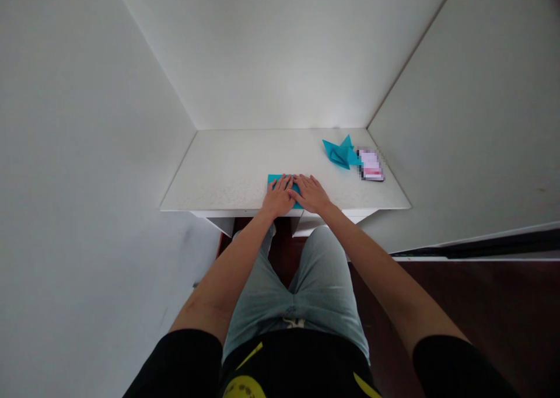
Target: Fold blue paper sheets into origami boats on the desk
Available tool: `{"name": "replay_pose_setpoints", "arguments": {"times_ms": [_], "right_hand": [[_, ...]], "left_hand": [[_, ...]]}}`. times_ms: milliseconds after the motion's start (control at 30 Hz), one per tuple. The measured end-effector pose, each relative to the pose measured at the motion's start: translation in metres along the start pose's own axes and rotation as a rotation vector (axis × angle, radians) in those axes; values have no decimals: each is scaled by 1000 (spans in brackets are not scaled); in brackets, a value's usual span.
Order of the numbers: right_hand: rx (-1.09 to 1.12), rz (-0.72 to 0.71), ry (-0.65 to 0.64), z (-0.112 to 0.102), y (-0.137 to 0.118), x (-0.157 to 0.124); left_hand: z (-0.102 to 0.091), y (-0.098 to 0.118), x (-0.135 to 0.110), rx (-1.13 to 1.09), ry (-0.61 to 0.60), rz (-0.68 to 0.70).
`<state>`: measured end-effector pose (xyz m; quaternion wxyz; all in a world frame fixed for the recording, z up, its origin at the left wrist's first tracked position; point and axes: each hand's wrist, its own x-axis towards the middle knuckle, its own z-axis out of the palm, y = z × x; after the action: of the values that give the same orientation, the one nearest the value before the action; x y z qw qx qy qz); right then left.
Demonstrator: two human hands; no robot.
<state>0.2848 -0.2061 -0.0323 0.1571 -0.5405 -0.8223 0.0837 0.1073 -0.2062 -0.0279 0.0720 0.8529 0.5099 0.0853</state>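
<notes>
A blue sheet of paper (273, 179) lies flat near the front edge of the white desk, mostly covered by my hands. My left hand (279, 198) rests on it with the fingers stretched out and spread. Beside it, my right hand (312, 194) also lies flat, fingers extended, over the paper's right part. The two hands touch near the thumbs. Whether the sheet is folded beneath them is hidden. Further back on the right stands a folded blue paper figure (342, 153) with pointed tips.
The white desk (219, 170) sits between walls at the left, back and right. A phone (371, 164), blurred by pixels, lies at the desk's right end, close against the paper figure. Below the front edge are drawer fronts and my legs (328, 269).
</notes>
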Motion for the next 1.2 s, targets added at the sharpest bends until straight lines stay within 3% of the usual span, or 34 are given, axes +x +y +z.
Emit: {"name": "replay_pose_setpoints", "arguments": {"times_ms": [167,533,733,933,1200], "right_hand": [[-4,-25,-13,-4,4,-12],[-54,-8,31,-20,26,-97],[-147,-29,40,-29,29,-122],[-134,-7,50,-31,22,-97],[5,-30,-28,4,23,-27]], "left_hand": [[-1,2,0,28,-15,-7],[0,3,-1,25,21,4],[1,3,-1,54,23,2],[2,2,-1,48,22,7],[1,3,0,16,11,6]]}}
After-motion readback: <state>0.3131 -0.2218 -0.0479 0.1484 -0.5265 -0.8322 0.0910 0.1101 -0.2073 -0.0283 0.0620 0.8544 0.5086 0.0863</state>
